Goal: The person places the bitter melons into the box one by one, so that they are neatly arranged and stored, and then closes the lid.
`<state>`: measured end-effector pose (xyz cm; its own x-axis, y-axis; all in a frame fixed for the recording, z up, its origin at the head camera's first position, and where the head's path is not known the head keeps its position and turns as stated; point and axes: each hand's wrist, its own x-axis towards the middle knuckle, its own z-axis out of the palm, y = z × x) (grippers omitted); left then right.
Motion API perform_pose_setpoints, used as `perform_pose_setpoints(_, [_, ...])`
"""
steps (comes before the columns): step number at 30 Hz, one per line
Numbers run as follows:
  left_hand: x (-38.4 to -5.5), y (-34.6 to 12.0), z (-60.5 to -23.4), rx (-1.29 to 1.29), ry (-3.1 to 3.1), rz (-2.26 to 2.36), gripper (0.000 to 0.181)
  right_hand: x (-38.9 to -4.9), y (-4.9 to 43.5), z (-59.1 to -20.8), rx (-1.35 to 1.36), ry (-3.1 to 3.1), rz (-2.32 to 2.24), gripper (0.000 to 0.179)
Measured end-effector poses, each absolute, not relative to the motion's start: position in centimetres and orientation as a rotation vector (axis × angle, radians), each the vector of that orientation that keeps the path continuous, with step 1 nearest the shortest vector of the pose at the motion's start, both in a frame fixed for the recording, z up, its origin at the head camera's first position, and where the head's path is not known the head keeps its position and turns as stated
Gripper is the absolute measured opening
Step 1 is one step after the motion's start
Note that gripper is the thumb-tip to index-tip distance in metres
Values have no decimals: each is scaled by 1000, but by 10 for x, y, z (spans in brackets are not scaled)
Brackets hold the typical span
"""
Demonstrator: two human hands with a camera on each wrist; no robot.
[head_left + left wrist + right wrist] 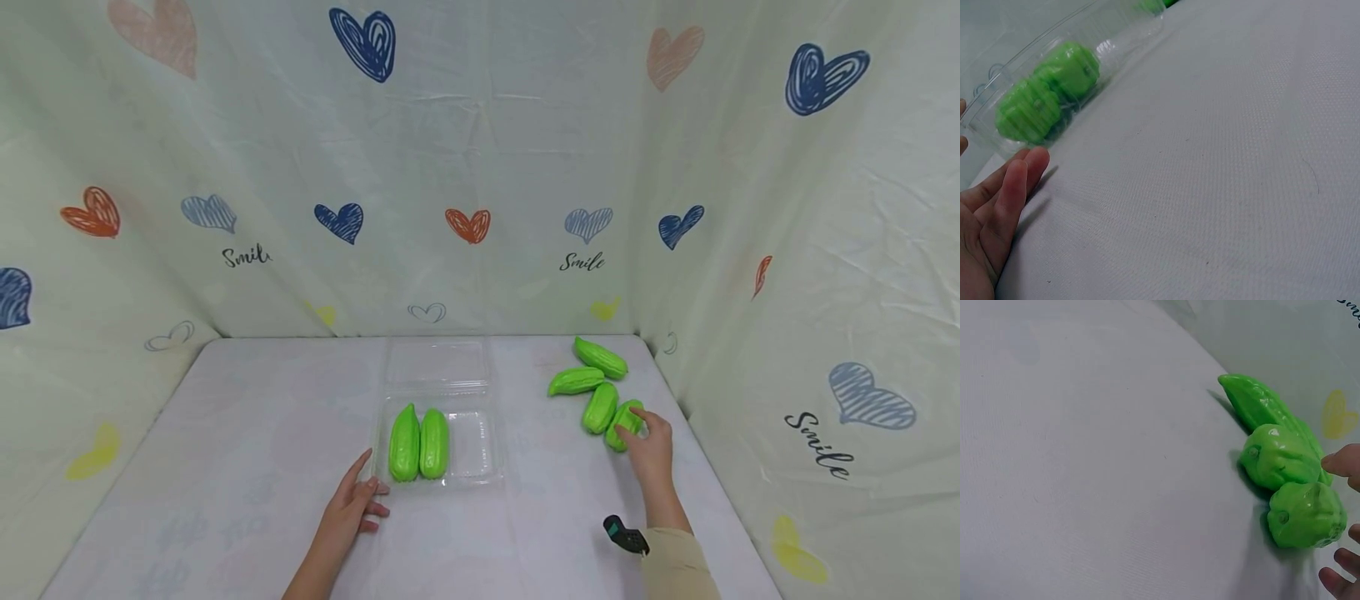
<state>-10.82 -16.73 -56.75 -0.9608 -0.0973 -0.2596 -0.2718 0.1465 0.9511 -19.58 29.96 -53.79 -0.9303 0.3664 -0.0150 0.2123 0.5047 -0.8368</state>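
Observation:
A clear plastic clamshell box point(472, 446) lies with its lid folded back, and two green bitter melons point(405, 446) sit side by side in its left half. My left hand point(348, 504) is at the box's near left corner, fingers extended along its edge. On the right, my right hand point(651, 442) reaches over the nearest loose bitter melon point(621, 427), thumb and fingers spread about it. In the right wrist view, the thumb and fingers point(1335, 582) stand apart around that bitter melon point(1307, 515).
Beside that melon lies another bitter melon point(600, 408), with two more behind, one bitter melon point(576, 381) pointing left and one bitter melon point(602, 358) farthest back. A black strap-like piece point(625, 535) is at the right sleeve. Heart-printed curtains point(480, 167) enclose the white table point(247, 433).

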Motion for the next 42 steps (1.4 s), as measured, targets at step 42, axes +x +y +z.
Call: perform_pose_setpoints(42, [-109,-168,-568,-367,2278,1924,57,-201,300,-546,-509,-2616,1457,50])
